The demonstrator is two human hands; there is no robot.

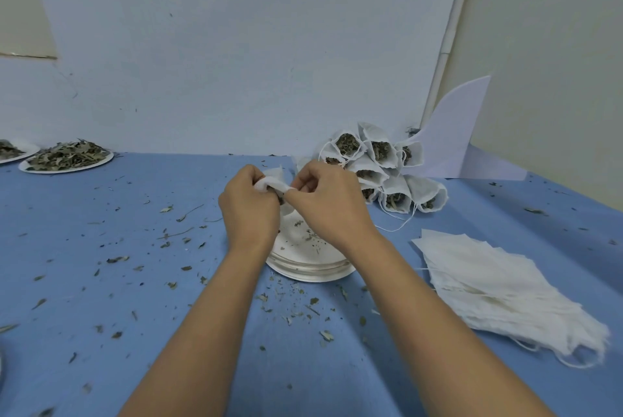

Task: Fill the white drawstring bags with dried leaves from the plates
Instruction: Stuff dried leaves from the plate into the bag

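Even, soft, bright indoor light, faint shadows, no glare, wide-angle bending at edges, mostly sharp

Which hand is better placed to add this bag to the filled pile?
Probably right: the right hand pinches the bag, and the filled pile lies on its side; the left hand would cross over.

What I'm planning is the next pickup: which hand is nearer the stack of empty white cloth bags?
Right. Both hands pinch a small white bag above the white paper plate; the right hand sits left of the stack, the left hand farther left.
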